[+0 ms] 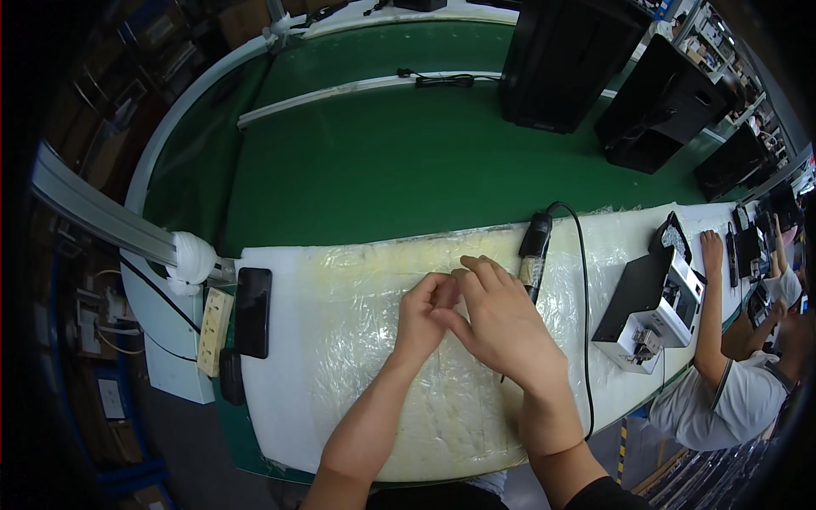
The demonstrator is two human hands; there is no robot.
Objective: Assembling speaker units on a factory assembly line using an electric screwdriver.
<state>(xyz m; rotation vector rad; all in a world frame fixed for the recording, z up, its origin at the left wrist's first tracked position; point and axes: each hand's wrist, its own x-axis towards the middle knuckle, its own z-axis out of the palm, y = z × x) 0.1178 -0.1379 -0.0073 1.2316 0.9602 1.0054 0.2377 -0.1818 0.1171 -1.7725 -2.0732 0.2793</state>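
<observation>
Over the plastic-covered white mat (340, 357), my left hand (422, 316) and my right hand (503, 319) meet at the fingertips. The left fingers are curled inward. My right hand arches over with bent fingers, its thumb pointing at the left fingers. Whatever lies between them, if anything, is hidden. Just beyond the right hand lies a black corded handheld tool, probably an electric screwdriver (534, 246), with a pale label on its body. Its black cable (585, 323) loops down the mat on the right.
A black and white boxy device (650, 310) stands on the right, by a co-worker's arm (711, 306). On the left are a black phone (253, 313) and a cream power strip (215, 331). Large black speaker-like cabinets (569, 59) stand on the green surface (365, 170) behind.
</observation>
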